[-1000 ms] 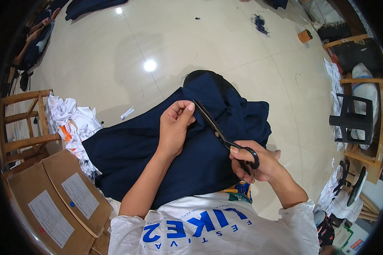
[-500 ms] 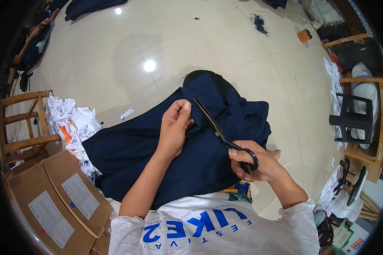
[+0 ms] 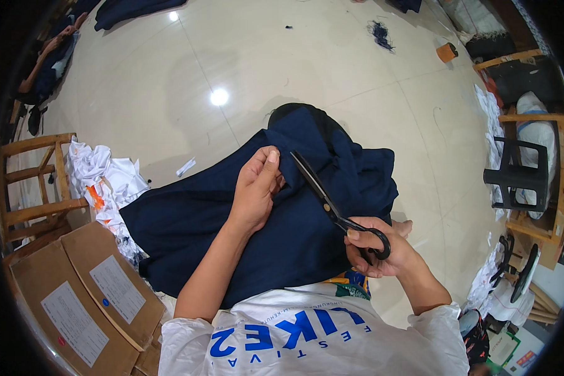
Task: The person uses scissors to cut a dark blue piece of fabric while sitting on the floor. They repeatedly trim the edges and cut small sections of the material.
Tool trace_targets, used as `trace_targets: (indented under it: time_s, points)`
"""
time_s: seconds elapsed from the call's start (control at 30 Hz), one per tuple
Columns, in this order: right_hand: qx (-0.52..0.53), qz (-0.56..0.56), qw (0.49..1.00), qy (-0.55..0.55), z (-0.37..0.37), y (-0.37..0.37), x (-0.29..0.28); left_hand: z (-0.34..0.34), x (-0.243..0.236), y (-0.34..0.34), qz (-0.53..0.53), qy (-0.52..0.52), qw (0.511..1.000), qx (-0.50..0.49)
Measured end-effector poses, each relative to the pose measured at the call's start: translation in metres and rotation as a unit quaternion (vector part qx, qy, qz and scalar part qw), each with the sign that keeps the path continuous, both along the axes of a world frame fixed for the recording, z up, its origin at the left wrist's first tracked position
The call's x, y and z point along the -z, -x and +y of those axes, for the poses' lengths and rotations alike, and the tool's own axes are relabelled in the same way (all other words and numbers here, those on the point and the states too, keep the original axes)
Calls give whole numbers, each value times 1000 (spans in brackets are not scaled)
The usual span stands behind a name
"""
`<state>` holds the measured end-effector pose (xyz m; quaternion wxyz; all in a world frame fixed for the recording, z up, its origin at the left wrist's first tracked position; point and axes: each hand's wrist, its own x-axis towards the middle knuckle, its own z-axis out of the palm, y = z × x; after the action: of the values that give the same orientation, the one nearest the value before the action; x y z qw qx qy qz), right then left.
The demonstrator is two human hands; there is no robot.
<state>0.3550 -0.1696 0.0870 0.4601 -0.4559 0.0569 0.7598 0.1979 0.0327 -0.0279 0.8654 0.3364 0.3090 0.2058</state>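
A large dark navy cloth (image 3: 313,263) is spread before me, over my lap. My left hand (image 3: 257,182) pinches a bit of it near the middle, thumb on top. My right hand (image 3: 379,250) grips black scissors (image 3: 326,205) by their handles, the long blades pointing up and left, their tips just right of my left fingertips. Whether the blades are fully closed I cannot tell.
Cardboard boxes (image 3: 75,301), white cloth scraps (image 3: 113,175) and a wooden stool (image 3: 41,212) lie left. A black plastic stool (image 3: 517,175) and wooden furniture (image 3: 554,238) stand right. Another person's arms (image 3: 47,53) show upper left; dark threads (image 3: 382,37) lie on the floor.
My right hand with the scissors has moved down and to the right, drawing the tips slightly away from my left fingertips. My left hand has shifted only slightly.
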Motion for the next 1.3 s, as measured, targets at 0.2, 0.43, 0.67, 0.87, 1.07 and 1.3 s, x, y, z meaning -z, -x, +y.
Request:
trace_targets:
  time_s: [0.2, 0.43, 0.67, 0.87, 1.07, 1.3]
  points:
    - [-5, 6, 1000, -10, 0, 2, 0, -1, -10, -4, 30, -28, 999, 1]
    - [-14, 0, 1000, -2, 3, 2, -1, -2, -12, -6, 37, -36, 999, -10]
    - [3, 7, 1000, -11, 7, 4, 1, -2, -8, -5, 25, -35, 999, -2]
    - [0, -6, 1000, -5, 8, 6, 5, -3, -7, -6, 33, -44, 998, -6]
    - [-8, -17, 1000, -7, 8, 6, 4, -3, -9, -7, 47, -42, 998, -10]
    - [-12, -24, 1000, -14, 9, 6, 4, -4, -9, -8, 43, -39, 998, -14]
